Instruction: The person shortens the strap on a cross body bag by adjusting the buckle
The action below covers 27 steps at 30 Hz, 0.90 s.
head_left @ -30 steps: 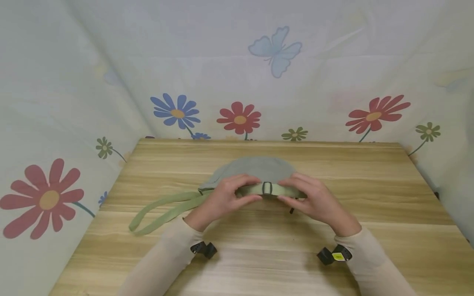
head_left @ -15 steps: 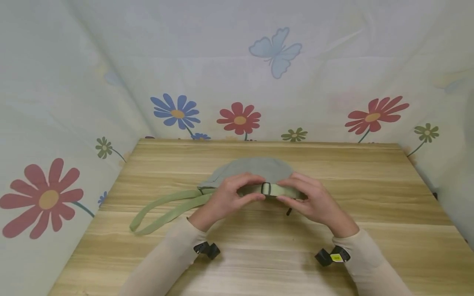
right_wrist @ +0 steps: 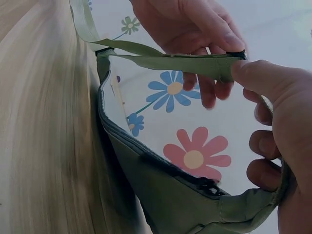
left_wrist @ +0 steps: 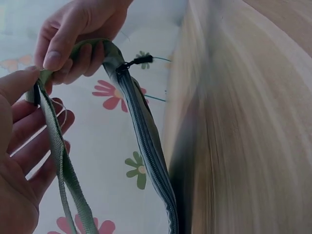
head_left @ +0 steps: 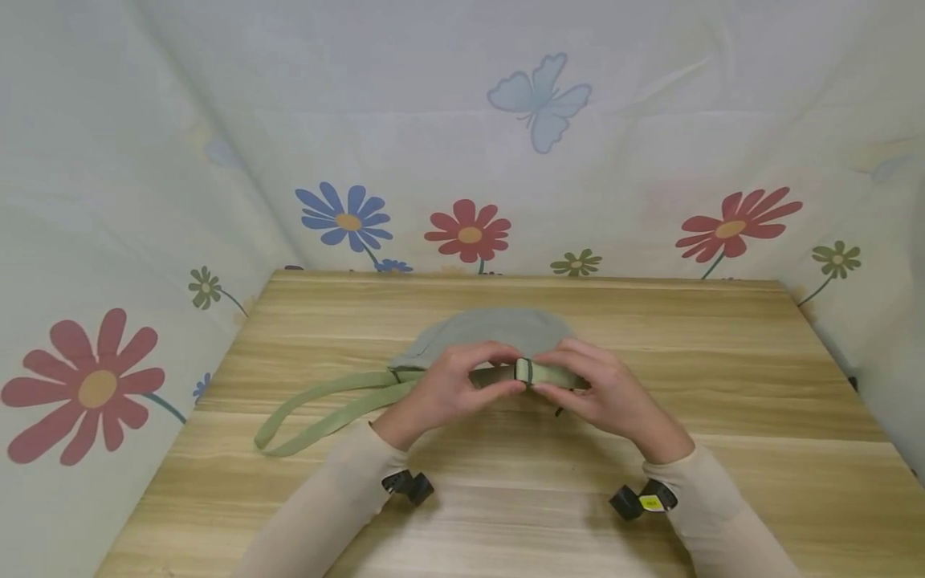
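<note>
A grey-green sling bag (head_left: 491,325) rests on the wooden table, its zipper (left_wrist: 141,126) and black puller (left_wrist: 144,59) showing in the left wrist view. Its pale green webbing strap (head_left: 552,373) runs between both hands through a black strap slider (head_left: 524,371). My left hand (head_left: 451,381) pinches the slider's edges between thumb and fingertips. Close beside it, my right hand (head_left: 607,381) pinches the strap, its other fingers curled round the band in the right wrist view. A long loop of strap (head_left: 318,413) lies to the left.
The wooden table (head_left: 506,498) is bounded by a pale floral curtain (head_left: 405,120) at the back and sides. Small black wrist cameras (head_left: 409,486) sit under both cuffs.
My left hand has shifted slightly right and my right hand slightly left, so their fingertips are closer together at the slider. The bag has stayed nearly in place.
</note>
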Motion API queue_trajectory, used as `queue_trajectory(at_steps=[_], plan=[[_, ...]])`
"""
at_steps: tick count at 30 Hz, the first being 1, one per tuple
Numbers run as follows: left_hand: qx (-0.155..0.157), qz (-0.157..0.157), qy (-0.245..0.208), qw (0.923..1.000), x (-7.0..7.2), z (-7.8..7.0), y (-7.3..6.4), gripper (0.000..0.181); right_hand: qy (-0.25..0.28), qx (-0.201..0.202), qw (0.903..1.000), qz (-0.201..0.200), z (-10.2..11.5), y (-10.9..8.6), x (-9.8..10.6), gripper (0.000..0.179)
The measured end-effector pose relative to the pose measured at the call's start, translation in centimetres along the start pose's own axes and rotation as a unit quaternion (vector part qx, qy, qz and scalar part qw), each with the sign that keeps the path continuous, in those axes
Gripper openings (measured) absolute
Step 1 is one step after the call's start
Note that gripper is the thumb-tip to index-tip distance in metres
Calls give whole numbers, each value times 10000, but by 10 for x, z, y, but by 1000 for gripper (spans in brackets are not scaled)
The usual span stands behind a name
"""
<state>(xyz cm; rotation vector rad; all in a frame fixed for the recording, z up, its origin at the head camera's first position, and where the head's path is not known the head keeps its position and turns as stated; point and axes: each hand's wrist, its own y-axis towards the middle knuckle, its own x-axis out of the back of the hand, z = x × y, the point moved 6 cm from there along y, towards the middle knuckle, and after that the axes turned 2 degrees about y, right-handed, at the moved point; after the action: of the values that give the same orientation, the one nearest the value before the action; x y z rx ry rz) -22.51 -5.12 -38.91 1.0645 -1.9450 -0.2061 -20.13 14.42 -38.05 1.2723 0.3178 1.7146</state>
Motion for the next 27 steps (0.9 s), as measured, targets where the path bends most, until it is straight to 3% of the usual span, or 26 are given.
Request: queue_trajectory(at_steps=[5,13,18,27], plan=[[-28,-142,-45,9999,4,0,-2,27,-151,-327,9993,71,-6,-6,6,34],[-147,-243,172,9995,8,0,-2,30,-158,-89,9997,-166,-7,-7,13,30],[-232,-217,210,9993,6,2,0,32,-47,-182,9996,-196,-7,-5,12,25],[-264,-204,33,9994,4,2,2,31,-184,-311,9993,-22,-3,1,7,36]])
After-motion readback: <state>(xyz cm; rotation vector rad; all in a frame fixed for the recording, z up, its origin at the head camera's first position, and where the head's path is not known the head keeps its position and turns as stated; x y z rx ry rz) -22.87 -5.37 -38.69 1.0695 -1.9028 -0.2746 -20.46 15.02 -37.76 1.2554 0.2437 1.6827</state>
